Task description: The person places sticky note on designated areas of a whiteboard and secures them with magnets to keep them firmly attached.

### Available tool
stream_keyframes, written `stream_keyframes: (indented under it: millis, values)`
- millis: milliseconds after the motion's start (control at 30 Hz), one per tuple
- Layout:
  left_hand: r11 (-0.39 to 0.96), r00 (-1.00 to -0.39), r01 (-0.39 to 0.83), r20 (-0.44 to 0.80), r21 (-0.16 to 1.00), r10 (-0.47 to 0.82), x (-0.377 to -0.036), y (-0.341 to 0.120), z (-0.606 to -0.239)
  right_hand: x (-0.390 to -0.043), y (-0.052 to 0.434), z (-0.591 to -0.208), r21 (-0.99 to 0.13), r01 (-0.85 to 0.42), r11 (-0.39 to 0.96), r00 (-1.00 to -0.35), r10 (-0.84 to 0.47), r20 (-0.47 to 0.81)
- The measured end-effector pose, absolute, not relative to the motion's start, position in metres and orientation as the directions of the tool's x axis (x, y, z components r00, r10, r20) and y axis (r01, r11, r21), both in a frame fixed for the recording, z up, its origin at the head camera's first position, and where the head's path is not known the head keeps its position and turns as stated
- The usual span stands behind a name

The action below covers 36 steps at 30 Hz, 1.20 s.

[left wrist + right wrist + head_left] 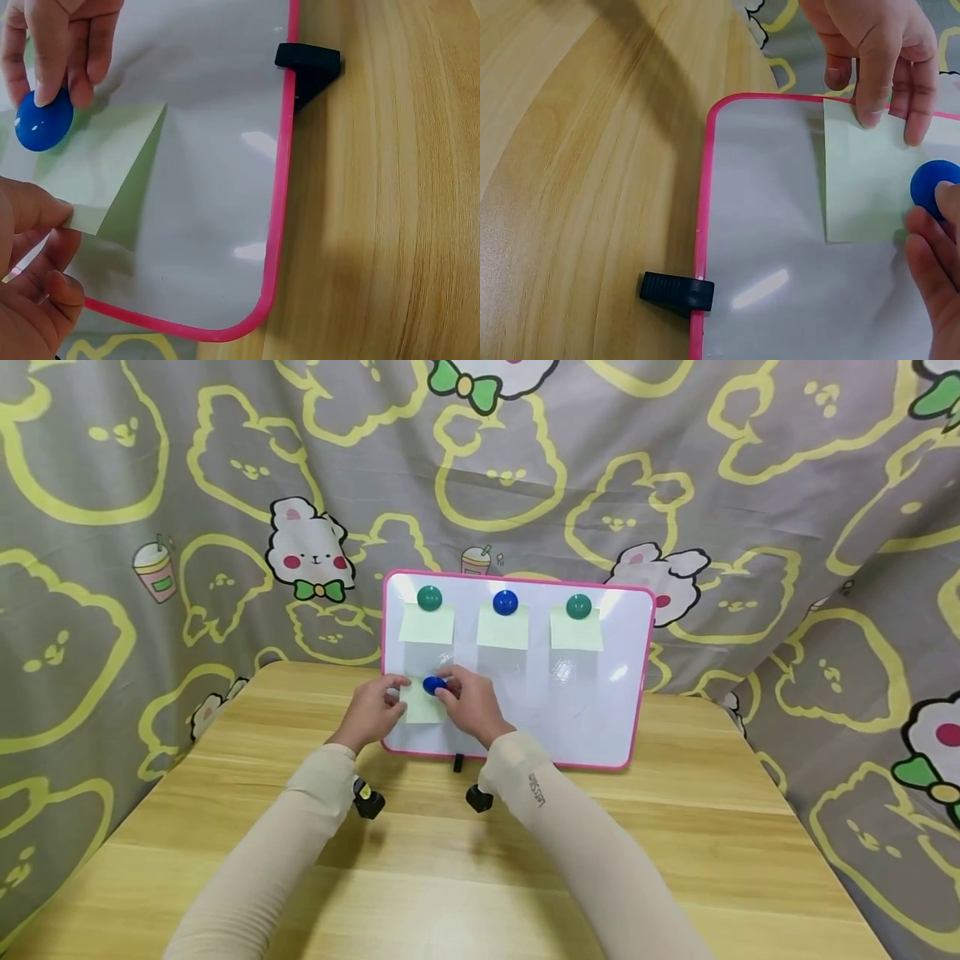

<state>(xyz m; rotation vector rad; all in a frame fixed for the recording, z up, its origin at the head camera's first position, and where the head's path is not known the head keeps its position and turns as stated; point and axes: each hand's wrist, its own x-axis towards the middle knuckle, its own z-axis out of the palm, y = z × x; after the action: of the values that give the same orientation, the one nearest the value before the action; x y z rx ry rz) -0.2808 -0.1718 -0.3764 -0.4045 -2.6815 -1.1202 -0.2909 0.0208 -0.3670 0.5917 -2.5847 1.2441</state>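
My left hand (pixel 369 710) pinches the left edge of a pale green paper note (pixel 422 708) at the lower left of a pink-framed whiteboard (pixel 555 718). In the left wrist view the note (pixel 101 169) has one edge lifted off the board. Between the thumb and fingers of my right hand (pixel 474 703) is a round blue magnet (pixel 432 686), held at the note's upper right part. The right wrist view shows this magnet (pixel 934 186) over the note's edge; its underside is hidden, so I cannot tell whether it touches the paper.
Along the board's top, three more notes hang under a green magnet (pixel 429 598), a blue magnet (pixel 506 602) and another green magnet (pixel 578 607). A black foot (pixel 458 763) supports the board on the wooden table (pixel 675 843). A patterned curtain (pixel 420 468) surrounds the table.
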Motion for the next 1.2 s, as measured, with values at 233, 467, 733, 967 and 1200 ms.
stream_keyframes:
  millis: [233,467,733,967,1200]
  values:
    - [0.675,-0.943,0.327,0.279,0.661,0.183,-0.281,-0.169,-0.375,-0.291,0.02,-0.368,-0.717,-0.431,0.548,-0.902,-0.257,0.347]
    - [0.67,-0.934,0.349,0.3,0.655,0.194,-0.284,-0.17,-0.377,-0.295,0.017,-0.366,-0.675,-0.469,0.57,-0.882,-0.268,0.387]
    - [0.66,-0.93,0.361,0.307,0.659,0.202,-0.286,-0.169,-0.379,-0.3,0.014,-0.364,-0.635,-0.492,0.596,-0.867,-0.264,0.424]
    - [0.656,-0.93,0.363,0.304,0.662,0.208,-0.286,-0.168,-0.378,-0.304,0.01,-0.36,-0.617,-0.462,0.637,-0.882,-0.26,0.392]
    - [0.659,-0.926,0.371,0.316,0.654,0.208,-0.286,-0.168,-0.379,-0.307,0.005,-0.358,-0.616,-0.423,0.665,-0.901,-0.236,0.364]
